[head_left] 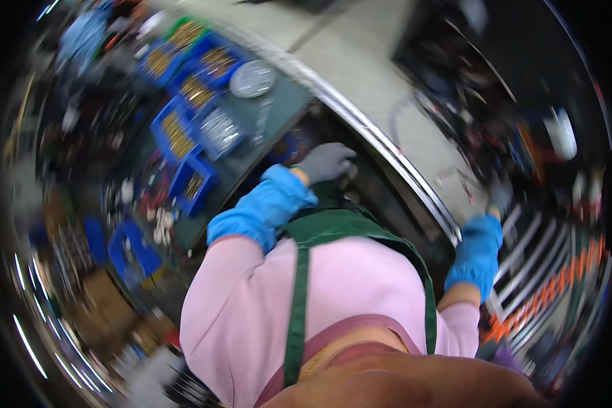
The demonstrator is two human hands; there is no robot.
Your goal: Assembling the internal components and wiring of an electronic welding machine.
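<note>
Your left hand [326,162], in a grey glove with a blue oversleeve [265,207] running up the forearm, reaches forward and down to the dark gap just below the edge of the green-topped workbench [279,112]. The fingers are curled together, but motion blur and the dark space under the hand hide whether they close on anything — I cannot tell what, if anything, they grip. The hand sits just beside the bench's metal front rail [381,146], on your side of it.

Your right hand [500,196], also grey-gloved with a blue oversleeve [479,248], is out to the right, at the far end of that same curved rail and above a rack of pale bars [530,255]. It is badly smeared in this view, so I cannot tell whether its fingers are spread or closed, or whether they touch the rail.

On the bench ahead of your left hand stand several blue parts bins [183,129], some filled with brass-coloured pieces, one with silvery hardware [219,129]. A round silver lid or dish [252,79] lies on the benchtop just beyond them. More blue bins [132,248] sit lower at the left, near cardboard boxes [109,292].

You wear a pink long-sleeved top [245,299] under a green apron [340,228] — its strap runs down your chest. Pale floor [360,54] shows beyond the bench, and orange-and-white striping [551,292] at the lower right.
</note>
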